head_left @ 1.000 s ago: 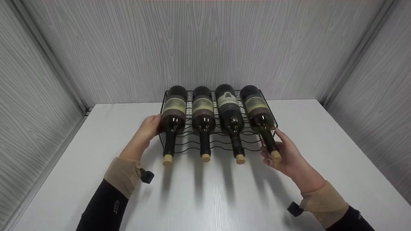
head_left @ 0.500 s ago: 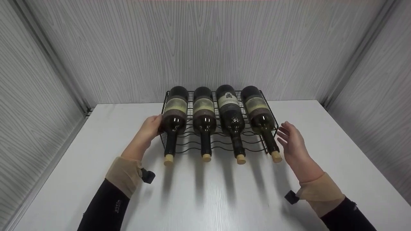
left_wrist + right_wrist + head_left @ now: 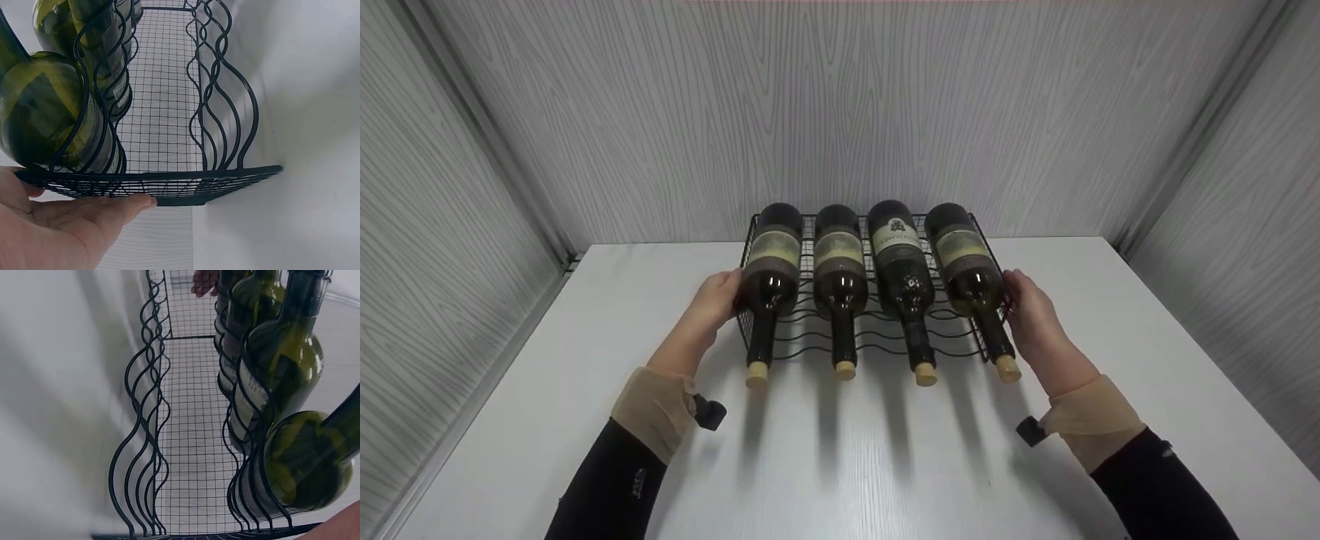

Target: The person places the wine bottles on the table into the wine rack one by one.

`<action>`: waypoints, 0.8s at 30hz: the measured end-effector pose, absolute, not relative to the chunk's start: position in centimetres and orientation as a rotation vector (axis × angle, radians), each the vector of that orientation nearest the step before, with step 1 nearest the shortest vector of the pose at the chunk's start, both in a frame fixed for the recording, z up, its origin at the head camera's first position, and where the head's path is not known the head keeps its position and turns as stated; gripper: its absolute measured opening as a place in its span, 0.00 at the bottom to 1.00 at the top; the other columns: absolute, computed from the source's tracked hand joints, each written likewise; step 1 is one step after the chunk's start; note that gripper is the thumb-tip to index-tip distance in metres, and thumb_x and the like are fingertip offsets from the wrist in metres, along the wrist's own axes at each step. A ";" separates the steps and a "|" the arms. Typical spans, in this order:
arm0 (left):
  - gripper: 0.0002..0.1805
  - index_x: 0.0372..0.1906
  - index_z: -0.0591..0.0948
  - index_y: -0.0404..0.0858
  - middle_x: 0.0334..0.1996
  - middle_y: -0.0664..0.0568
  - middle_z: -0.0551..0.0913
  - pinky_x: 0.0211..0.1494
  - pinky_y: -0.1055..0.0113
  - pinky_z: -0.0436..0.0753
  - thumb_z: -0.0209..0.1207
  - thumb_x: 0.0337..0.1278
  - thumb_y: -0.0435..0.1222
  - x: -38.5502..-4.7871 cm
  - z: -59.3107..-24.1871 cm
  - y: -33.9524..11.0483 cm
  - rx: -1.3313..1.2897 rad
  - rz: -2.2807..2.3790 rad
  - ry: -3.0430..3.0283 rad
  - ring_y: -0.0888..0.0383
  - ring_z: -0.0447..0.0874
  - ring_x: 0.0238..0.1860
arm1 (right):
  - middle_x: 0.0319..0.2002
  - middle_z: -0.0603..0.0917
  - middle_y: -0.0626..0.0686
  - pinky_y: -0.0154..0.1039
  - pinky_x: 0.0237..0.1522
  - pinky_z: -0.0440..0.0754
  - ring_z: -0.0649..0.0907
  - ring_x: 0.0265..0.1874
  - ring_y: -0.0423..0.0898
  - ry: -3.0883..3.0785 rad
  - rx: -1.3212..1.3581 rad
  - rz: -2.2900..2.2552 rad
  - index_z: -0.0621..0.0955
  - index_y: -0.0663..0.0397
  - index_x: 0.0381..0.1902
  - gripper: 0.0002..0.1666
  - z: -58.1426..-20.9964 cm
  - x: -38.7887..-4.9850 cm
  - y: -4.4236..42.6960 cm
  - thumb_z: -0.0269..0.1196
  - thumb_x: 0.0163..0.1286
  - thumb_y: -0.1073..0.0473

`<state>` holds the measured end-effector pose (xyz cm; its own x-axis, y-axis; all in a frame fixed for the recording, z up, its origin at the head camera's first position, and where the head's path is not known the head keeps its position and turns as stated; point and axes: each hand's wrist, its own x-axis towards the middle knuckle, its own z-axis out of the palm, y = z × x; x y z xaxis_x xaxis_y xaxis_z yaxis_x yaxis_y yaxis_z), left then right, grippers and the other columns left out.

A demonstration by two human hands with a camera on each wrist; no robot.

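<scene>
Several dark wine bottles with cork stoppers [image 3: 892, 289] lie side by side on a black wire wine rack [image 3: 877, 349], necks toward me. My left hand [image 3: 714, 301] rests against the rack's left side; the left wrist view shows its fingers [image 3: 126, 211] lying fairly straight along the side mesh, below the nearest bottle [image 3: 45, 112]. On the other side, my right hand [image 3: 1033, 309] touches the rack's right side beside the rightmost bottle [image 3: 971, 277]. Only a bit of it shows in the right wrist view, and its fingertips are partly hidden by the rack and bottle.
The rack stands on a white table [image 3: 870, 465], near a grey wood-grain back panel [image 3: 840, 105]. Similar panels rise at left [image 3: 442, 225] and right [image 3: 1222, 187]. Wavy wires [image 3: 140, 439] form a lower tier beneath the bottles.
My right hand has left the rack's front right corner, swung out to the right, and come back against the rack's side farther back. The left hand stays in place on the rack.
</scene>
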<state>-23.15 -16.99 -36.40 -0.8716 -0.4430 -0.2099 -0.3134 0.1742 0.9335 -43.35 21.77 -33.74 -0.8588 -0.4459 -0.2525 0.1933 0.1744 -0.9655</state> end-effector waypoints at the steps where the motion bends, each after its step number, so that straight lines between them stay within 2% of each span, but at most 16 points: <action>1: 0.31 0.68 0.71 0.26 0.44 0.52 0.74 0.77 0.55 0.78 0.30 0.89 0.47 -23.2 -36.4 -17.0 0.753 -1.802 -2.322 0.60 0.76 0.48 | 0.89 0.39 0.52 0.40 0.89 0.36 0.39 0.88 0.46 1.968 -0.239 -1.729 0.40 0.55 0.87 0.39 -33.8 -43.5 21.7 0.24 0.88 0.42; 3: 0.30 0.67 0.72 0.27 0.44 0.52 0.74 0.78 0.54 0.77 0.30 0.89 0.47 -23.2 -36.4 -17.0 0.752 -1.806 -2.323 0.59 0.76 0.48 | 0.89 0.42 0.53 0.40 0.89 0.38 0.41 0.88 0.46 1.960 -0.243 -1.730 0.43 0.57 0.87 0.39 -33.9 -43.6 21.5 0.23 0.88 0.42; 4: 0.30 0.66 0.72 0.27 0.44 0.52 0.75 0.78 0.54 0.77 0.30 0.89 0.47 -23.2 -36.3 -17.0 0.749 -1.807 -2.324 0.60 0.76 0.48 | 0.87 0.49 0.54 0.40 0.89 0.40 0.45 0.88 0.45 1.955 -0.242 -1.732 0.50 0.55 0.87 0.39 -34.0 -43.7 21.5 0.23 0.88 0.42; 5: 0.30 0.65 0.73 0.28 0.43 0.52 0.75 0.78 0.54 0.77 0.30 0.89 0.47 -23.2 -36.3 -16.9 0.746 -1.810 -2.322 0.60 0.77 0.48 | 0.84 0.58 0.55 0.38 0.89 0.46 0.53 0.87 0.44 1.951 -0.241 -1.737 0.58 0.53 0.84 0.38 -34.0 -43.8 21.5 0.24 0.88 0.41; 6: 0.29 0.63 0.74 0.29 0.42 0.53 0.74 0.78 0.54 0.77 0.31 0.89 0.47 -23.2 -36.3 -16.9 0.744 -1.812 -2.319 0.60 0.76 0.47 | 0.77 0.67 0.53 0.35 0.87 0.53 0.61 0.82 0.43 1.948 -0.238 -1.742 0.65 0.51 0.78 0.37 -34.0 -43.8 21.5 0.24 0.88 0.41; 7: 0.28 0.62 0.74 0.30 0.42 0.53 0.74 0.77 0.55 0.78 0.31 0.89 0.47 -23.2 -36.3 -16.9 0.741 -1.813 -2.318 0.61 0.76 0.46 | 0.67 0.74 0.50 0.32 0.82 0.60 0.69 0.75 0.41 1.945 -0.237 -1.746 0.70 0.48 0.70 0.34 -34.0 -43.9 21.5 0.25 0.88 0.40; 8: 0.28 0.61 0.74 0.31 0.41 0.53 0.74 0.76 0.55 0.78 0.31 0.89 0.47 -23.1 -36.3 -16.9 0.736 -1.815 -2.314 0.61 0.76 0.45 | 0.56 0.77 0.45 0.31 0.76 0.67 0.74 0.64 0.38 1.940 -0.234 -1.750 0.73 0.45 0.61 0.32 -34.0 -43.9 21.5 0.25 0.88 0.40; 10: 0.26 0.58 0.75 0.32 0.40 0.54 0.74 0.74 0.57 0.79 0.31 0.89 0.47 -23.2 -36.4 -17.0 0.734 -1.813 -2.312 0.61 0.75 0.44 | 0.40 0.72 0.38 0.29 0.60 0.73 0.73 0.46 0.36 1.927 -0.219 -1.760 0.71 0.42 0.46 0.28 -34.0 -44.0 21.4 0.27 0.89 0.39; 11: 0.26 0.56 0.75 0.33 0.39 0.54 0.74 0.73 0.57 0.80 0.31 0.89 0.46 -23.2 -36.4 -17.0 0.733 -1.812 -2.312 0.61 0.75 0.43 | 0.37 0.71 0.38 0.29 0.53 0.73 0.72 0.41 0.35 1.925 -0.214 -1.759 0.70 0.42 0.43 0.27 -34.0 -44.1 21.4 0.28 0.88 0.38; 14: 0.26 0.57 0.75 0.33 0.39 0.54 0.74 0.72 0.57 0.80 0.31 0.89 0.46 -23.2 -36.5 -17.0 0.732 -1.809 -2.310 0.62 0.76 0.43 | 0.38 0.70 0.39 0.28 0.50 0.74 0.72 0.39 0.35 1.918 -0.196 -1.751 0.70 0.41 0.43 0.27 -34.1 -44.2 21.2 0.28 0.88 0.37; 18: 0.29 0.62 0.75 0.29 0.40 0.54 0.75 0.74 0.56 0.79 0.31 0.89 0.47 -23.2 -36.5 -17.0 0.748 -1.796 -2.313 0.62 0.76 0.43 | 0.45 0.69 0.40 0.26 0.52 0.74 0.72 0.44 0.34 1.953 -0.203 -1.713 0.72 0.40 0.53 0.27 -34.1 -44.2 20.8 0.28 0.88 0.38; 20: 0.30 0.65 0.74 0.27 0.41 0.53 0.75 0.74 0.56 0.79 0.31 0.89 0.47 -23.2 -36.6 -17.0 0.754 -1.792 -2.313 0.61 0.77 0.44 | 0.45 0.69 0.41 0.26 0.52 0.75 0.71 0.45 0.35 1.993 -0.212 -1.687 0.73 0.40 0.56 0.28 -34.1 -44.2 20.7 0.28 0.88 0.39; 24: 0.32 0.70 0.71 0.25 0.46 0.49 0.77 0.77 0.55 0.78 0.31 0.89 0.47 -23.2 -36.6 -17.0 0.749 -1.787 -2.320 0.57 0.80 0.51 | 0.41 0.68 0.42 0.28 0.49 0.75 0.71 0.42 0.37 2.097 -0.195 -1.644 0.73 0.42 0.49 0.28 -34.1 -44.0 20.5 0.28 0.88 0.38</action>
<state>-23.22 -17.00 -36.56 -0.8705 -0.4494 -0.2005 -0.3086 0.1810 0.9338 -44.04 20.52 -34.12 -0.8818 -0.3865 -0.2701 0.1701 0.2736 -0.9467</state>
